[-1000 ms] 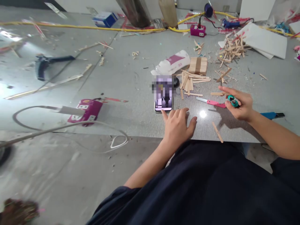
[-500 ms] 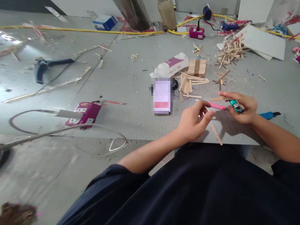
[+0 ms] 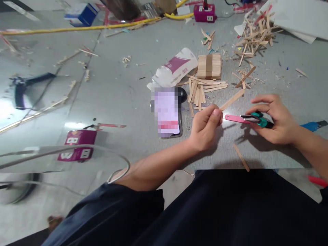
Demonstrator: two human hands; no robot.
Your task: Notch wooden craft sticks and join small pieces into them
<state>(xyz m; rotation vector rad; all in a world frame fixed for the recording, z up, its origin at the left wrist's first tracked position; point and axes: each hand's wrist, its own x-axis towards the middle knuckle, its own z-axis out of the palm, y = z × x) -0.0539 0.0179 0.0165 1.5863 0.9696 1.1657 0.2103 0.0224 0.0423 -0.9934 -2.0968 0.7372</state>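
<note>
My left hand (image 3: 206, 128) is closed, thumb against fingers, on a wooden craft stick (image 3: 232, 99) that points up to the right. In my right hand (image 3: 278, 119) are small pliers (image 3: 258, 119) with green and black handles, their metal jaws pointing left. A flat pink strip (image 3: 236, 118) with a small dark dot near one end spans between the left fingertips and the jaws. Which hand bears the strip I cannot tell. Below it, another craft stick (image 3: 241, 158) lies at the table's front edge.
A phone (image 3: 167, 111), a white bottle (image 3: 176, 66), loose sticks and a banded stick bundle (image 3: 209, 66) lie beyond my left hand. A blue cutter knife (image 3: 313, 126) is beside my right forearm. A purple socket block (image 3: 77, 145) with cables sits left.
The wooden stick beside my right fingers is now in my left hand, which has closed. The pliers now lie with jaws leftward over the pink strip. My view has shifted.
</note>
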